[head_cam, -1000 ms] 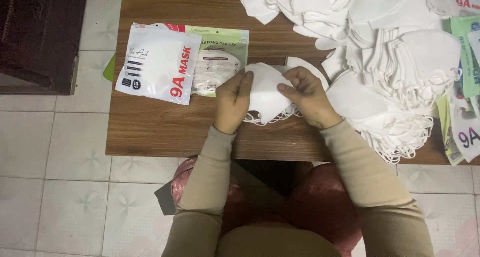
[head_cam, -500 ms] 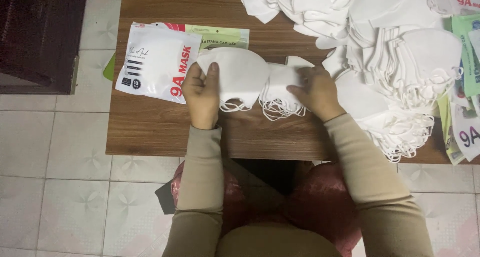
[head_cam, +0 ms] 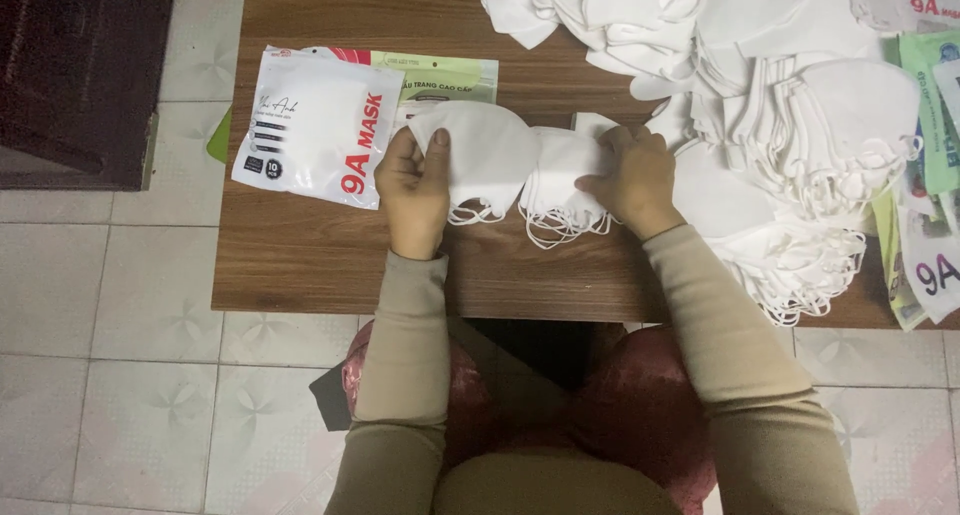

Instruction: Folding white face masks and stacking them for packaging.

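My left hand [head_cam: 412,187] grips a small stack of white face masks [head_cam: 480,155] at its left edge, thumb on top. My right hand [head_cam: 632,178] presses on a second small stack of white masks [head_cam: 562,180] lying just to the right, its ear loops trailing on the wood. The two stacks overlap slightly in the middle. Both rest on the brown wooden table [head_cam: 330,255] near its front edge.
A white mask pouch [head_cam: 315,125] and a green-topped pouch [head_cam: 445,78] lie at the left. A large heap of loose white masks [head_cam: 790,105] fills the right side. More printed pouches [head_cam: 930,185] sit at the far right edge. Dark furniture [head_cam: 80,75] stands left on the tiled floor.
One bundle held between both hands has been split: my left hand drew part of the masks leftward, and my right hand moved right with the others.
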